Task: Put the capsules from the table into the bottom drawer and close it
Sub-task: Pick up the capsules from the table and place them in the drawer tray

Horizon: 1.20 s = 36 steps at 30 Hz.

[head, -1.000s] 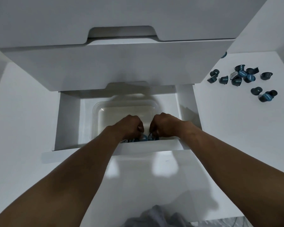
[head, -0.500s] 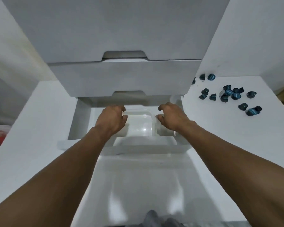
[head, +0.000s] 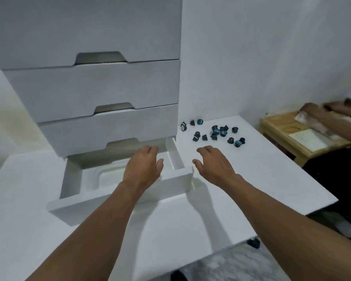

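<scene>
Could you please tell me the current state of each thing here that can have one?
bottom drawer: pulled open.
upper drawers: shut.
capsules: loose on the table.
left hand: open, empty, over the bottom drawer.
right hand: open, empty, over the table.

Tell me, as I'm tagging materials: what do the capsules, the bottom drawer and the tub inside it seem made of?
Capsules: probably aluminium or plastic, dark with glossy blue tops that catch the light. Bottom drawer: likely painted or laminated board, matt white, with thick flat panels. Tub: apparently translucent plastic, with a rounded moulded rim and a faint sheen.
</scene>
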Available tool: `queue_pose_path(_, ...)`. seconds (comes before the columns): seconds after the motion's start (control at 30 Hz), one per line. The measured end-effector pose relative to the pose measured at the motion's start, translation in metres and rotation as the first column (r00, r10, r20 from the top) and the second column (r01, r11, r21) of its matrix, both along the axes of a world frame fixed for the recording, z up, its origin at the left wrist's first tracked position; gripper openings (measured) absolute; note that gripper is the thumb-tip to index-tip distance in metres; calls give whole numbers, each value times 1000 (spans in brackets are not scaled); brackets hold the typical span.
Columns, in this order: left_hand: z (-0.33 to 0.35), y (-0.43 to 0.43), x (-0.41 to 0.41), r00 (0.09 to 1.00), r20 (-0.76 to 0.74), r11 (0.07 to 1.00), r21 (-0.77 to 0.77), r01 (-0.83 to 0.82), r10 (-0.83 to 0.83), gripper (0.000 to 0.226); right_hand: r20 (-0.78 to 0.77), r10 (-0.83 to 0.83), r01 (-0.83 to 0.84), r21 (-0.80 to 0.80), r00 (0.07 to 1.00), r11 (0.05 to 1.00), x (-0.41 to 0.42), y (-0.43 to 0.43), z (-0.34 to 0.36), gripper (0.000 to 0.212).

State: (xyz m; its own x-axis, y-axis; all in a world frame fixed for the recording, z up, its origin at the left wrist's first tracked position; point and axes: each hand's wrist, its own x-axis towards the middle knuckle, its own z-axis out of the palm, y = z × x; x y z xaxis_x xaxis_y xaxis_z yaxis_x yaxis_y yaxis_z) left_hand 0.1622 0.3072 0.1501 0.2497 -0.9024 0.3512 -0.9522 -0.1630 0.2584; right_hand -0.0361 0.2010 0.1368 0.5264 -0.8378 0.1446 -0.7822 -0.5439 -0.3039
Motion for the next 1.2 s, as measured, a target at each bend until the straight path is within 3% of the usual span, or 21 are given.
queue_pose_path(0.37, 4, -62, -125, 984, 48, 985, 26, 173, -174, 38, 80, -160, 163, -36, 984, 986, -132, -27, 4, 41)
queue_pose_path(0.77, -35, -207, -283, 994, -69, 992, 91, 92, -86, 36, -4, -52, 52, 4, 999, 999, -272, -174, -17, 46)
queue_pose_path(1.2, -79, -325, -289, 998, -58, 980, 197, -22, 34, 33, -18, 69, -67, 109, 997, 992, -263, -311, -70, 40)
